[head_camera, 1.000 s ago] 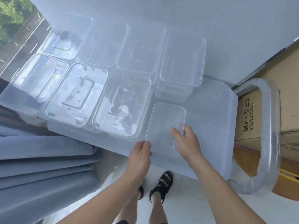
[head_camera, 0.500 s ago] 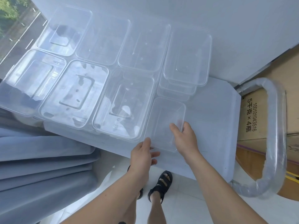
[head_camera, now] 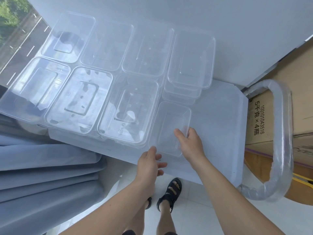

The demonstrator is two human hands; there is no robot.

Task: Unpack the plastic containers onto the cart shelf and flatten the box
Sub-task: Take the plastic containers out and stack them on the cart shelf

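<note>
Head view, looking down: my right hand [head_camera: 189, 146] pinches the right long rim of a small clear container [head_camera: 169, 126], thumb inside the wall and the other fingers outside. I hold it there because the thin rim is the only firm purchase and lets me steer the whole tub. My left hand [head_camera: 149, 165] is loose, fingers spread and holding nothing, one fingertip at the near left corner; I cannot tell whether it touches. I judge it waits there to square that corner.

The tub stands upright, apparently resting on the white cart shelf [head_camera: 220, 133]. It is just beside a large clear container [head_camera: 128, 109] on its left and in front of a nested stack of small containers [head_camera: 189, 65], so it extends the tidy rows. Past bare shelf to the right are the plastic-wrapped cart handle [head_camera: 281, 141] and a printed cardboard box [head_camera: 259, 119]. Whether that is the one to flatten, I cannot tell.
</note>
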